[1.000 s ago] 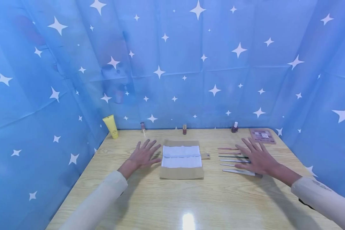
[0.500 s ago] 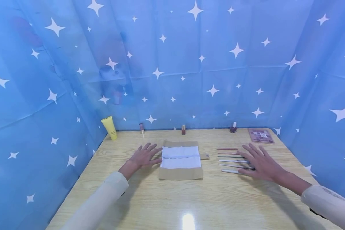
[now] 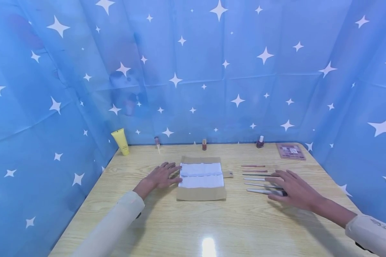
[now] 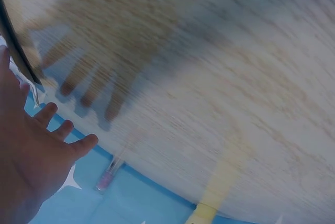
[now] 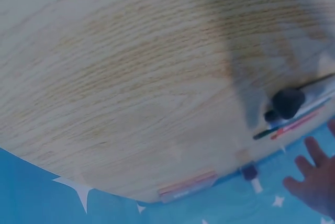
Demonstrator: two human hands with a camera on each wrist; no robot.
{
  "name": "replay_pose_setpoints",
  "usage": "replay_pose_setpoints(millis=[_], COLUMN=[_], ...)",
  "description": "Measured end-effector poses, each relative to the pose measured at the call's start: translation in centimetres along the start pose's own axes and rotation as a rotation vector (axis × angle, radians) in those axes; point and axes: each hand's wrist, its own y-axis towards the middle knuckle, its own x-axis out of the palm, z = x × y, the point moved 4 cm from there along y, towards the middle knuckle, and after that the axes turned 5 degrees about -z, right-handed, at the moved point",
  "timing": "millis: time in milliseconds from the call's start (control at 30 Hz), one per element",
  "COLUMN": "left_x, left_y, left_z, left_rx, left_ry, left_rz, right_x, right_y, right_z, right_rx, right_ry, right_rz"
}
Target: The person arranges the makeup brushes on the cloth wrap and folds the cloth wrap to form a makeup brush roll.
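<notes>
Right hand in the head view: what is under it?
The lower brushes run partly under the right hand, left ends showing. Covered parts cannot be seen there; the right wrist view shows one dark brush head.

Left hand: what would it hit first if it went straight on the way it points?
Likely the near-side edge of the open beige-and-white pouch, just beyond the left hand in the head view. Height is unclear; it might pass above.
</notes>
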Motion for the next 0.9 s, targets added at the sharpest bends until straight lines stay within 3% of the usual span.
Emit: replay_pose_setpoints(millis=[233,567,900], left_x=[0.2,0.5,0.4], left_y=[-0.2,-0.3,-0.2], left_z=[-0.4,-0.6,-0.5], left_rx=[-0.02,-0.004,-0.013], left_ry=[-0.056,-0.057,-0.032], left_rz=[-0.033,-0.032,-0.028], right_x=[-0.2,-0.3,-0.1], right_y=[-0.3,-1.0,-0.9], right_z=[-0.1,-0.1,0.4], right_rx=[-0.073,-0.091,-0.043], right_ry=[-0.063,-0.025,0.089], right_rz=[0.063,0.047,-0.075])
